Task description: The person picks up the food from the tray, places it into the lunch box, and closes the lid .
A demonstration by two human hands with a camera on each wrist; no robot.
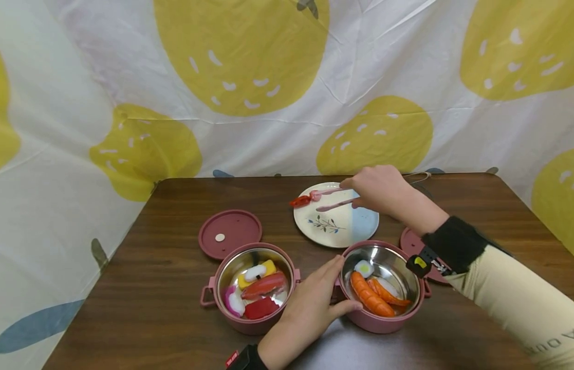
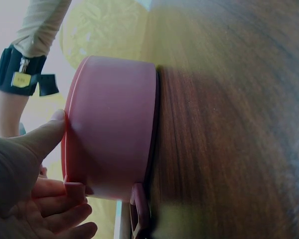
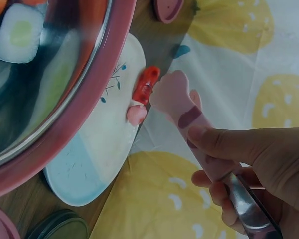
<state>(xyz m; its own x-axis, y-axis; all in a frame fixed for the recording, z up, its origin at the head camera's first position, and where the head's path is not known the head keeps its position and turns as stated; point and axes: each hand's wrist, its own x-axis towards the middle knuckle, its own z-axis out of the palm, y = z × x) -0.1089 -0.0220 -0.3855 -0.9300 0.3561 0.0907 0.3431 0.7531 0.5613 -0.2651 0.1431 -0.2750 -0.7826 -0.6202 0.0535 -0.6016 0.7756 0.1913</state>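
Observation:
My right hand holds pink paw-tipped tongs with a metal handle, thumb on one side and fingers on the other. Over the plate the tongs' arms stand apart, close to a small red toy food piece with a pink end at the plate's left edge. Whether they touch it I cannot tell. My left hand rests against the right pink pot, thumb at its rim and fingers extended by its side handle. Inside that pot lie an orange toy sausage, a toy shrimp sushi and a white-green roll.
A second pink pot at left holds several toy sushi pieces, including a yellow-and-white one. Behind it lies a dark pink lid; another lid is partly hidden behind the right pot. A fruit-patterned cloth hangs behind the table.

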